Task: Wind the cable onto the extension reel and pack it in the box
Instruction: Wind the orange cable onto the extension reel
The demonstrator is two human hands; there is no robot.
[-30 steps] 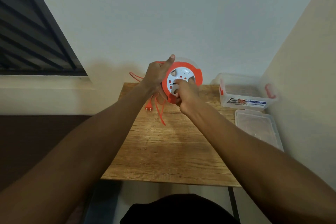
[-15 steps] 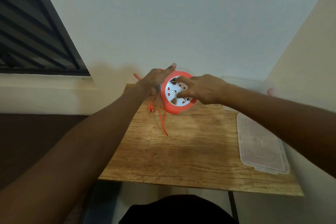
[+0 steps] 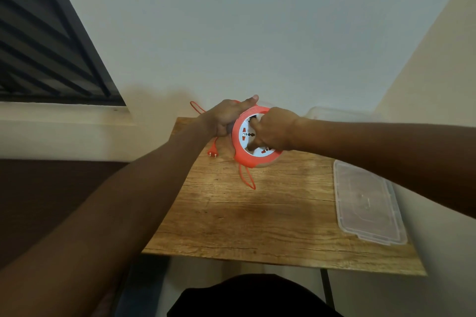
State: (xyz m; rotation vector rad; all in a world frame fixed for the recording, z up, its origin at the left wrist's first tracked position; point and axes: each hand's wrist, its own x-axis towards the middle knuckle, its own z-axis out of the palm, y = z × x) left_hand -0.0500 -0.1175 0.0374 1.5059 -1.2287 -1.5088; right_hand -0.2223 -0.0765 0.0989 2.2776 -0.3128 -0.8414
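Louvres (image 3: 38,41) of a dark window fill the upper left corner, with a pale sill beneath them and a plain wall running across behind everything. Moving right, the left hand (image 3: 226,117) comes in over the far edge of the wooden table (image 3: 257,219), fingers curled round the back of the reel and the thumb stretched along its top rim, so it grips the reel from the left side. Just beside that wrist, a loop of orange cable (image 3: 197,107) sticks up toward the wall, and lower down the orange plug (image 3: 212,151) hangs near the tabletop with its two pins pointing downward. The extension reel (image 3: 253,157) itself is held up above the far part of the table, tilted so its white socket face looks toward the person, orange rim all round. Below it another loop of the cable droops down and its end touches or nearly touches the wood; I cannot tell which. The right hand (image 3: 274,130) sits on the white face, fingers bent down and closed on something at the centre, though the part it holds is hidden under the knuckles. Further right, a clear plastic lid (image 3: 368,203) lies flat on the table near the right edge. Behind the right forearm, against the wall, the rim of a clear box (image 3: 332,113) shows, mostly hidden by the arm.
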